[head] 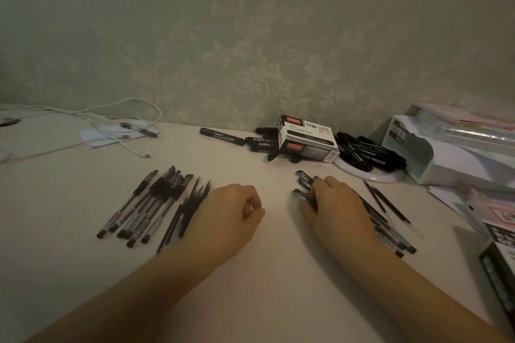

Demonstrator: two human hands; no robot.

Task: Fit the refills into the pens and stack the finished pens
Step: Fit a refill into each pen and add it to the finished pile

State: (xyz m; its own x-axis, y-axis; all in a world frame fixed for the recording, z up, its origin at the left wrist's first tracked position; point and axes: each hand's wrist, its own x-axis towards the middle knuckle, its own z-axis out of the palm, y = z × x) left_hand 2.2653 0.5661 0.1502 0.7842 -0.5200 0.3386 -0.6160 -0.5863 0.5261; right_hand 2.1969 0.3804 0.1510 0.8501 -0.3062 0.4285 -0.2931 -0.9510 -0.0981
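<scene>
Pens point(145, 205) lie fanned in a loose pile on the left of the desk point(264, 281), caps pointing away, with a cluster of thin dark refills point(189, 207) along the pile's right edge. The left hand point(225, 217) sits just beside those refills, fingers curled in, thumb meeting forefinger, and nothing visible in its grasp. Over on the right, the right hand point(337, 209) lies palm down on a second bunch of pens point(390, 234), fingers curled round the capped ends. Two loose refills point(387, 205) lie just past it. Behind, a marker box point(306, 138) sits among black markers point(221, 136), near the wall. A white cable point(111, 120) trails far left.
</scene>
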